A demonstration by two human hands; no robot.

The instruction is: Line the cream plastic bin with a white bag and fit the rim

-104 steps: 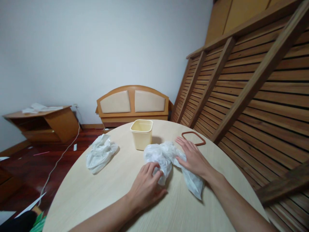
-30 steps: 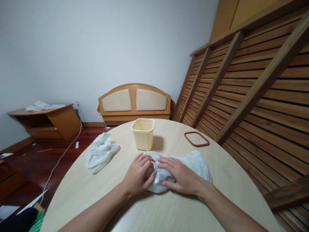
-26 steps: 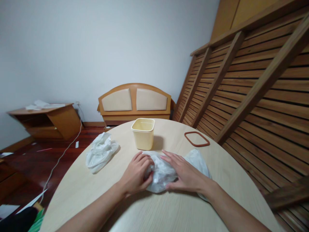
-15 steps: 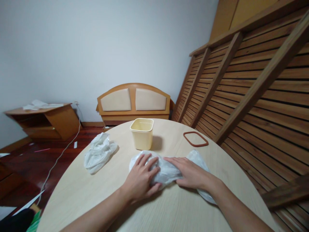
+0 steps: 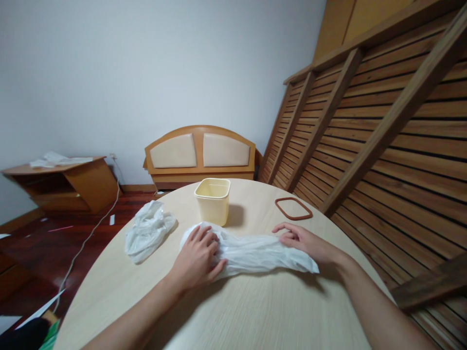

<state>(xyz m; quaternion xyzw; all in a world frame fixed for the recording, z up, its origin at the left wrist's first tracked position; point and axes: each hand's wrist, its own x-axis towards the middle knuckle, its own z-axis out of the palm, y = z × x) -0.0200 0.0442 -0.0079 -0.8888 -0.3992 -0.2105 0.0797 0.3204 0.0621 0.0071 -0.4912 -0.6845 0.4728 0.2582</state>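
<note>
A white plastic bag [image 5: 251, 255] lies stretched out sideways on the table in front of me. My left hand [image 5: 200, 253] rests palm down on its left end, fingers spread. At its right end, my right hand [image 5: 302, 243] has its fingers curled over the upper edge and holds the bag there; the thumb is mostly hidden. Behind the bag stands a pale yellow square plastic container [image 5: 213, 206], its top uncovered. To its right lies a brown rounded-square ring [image 5: 294, 217]. A second, crumpled white plastic bag [image 5: 149, 233] is at the left.
All this sits on a round light wood table [image 5: 262, 311]. Beyond it are a padded headboard [image 5: 199, 170] and a low wooden cabinet [image 5: 78, 187] with papers on top. A slatted wooden frame [image 5: 365, 146] leans at the right. A cable [image 5: 85, 240] runs over the floor.
The bag, bunched under both hands before, is now drawn out longer and flatter. My right hand has moved right and curled its fingers; my left hand has slid slightly left.
</note>
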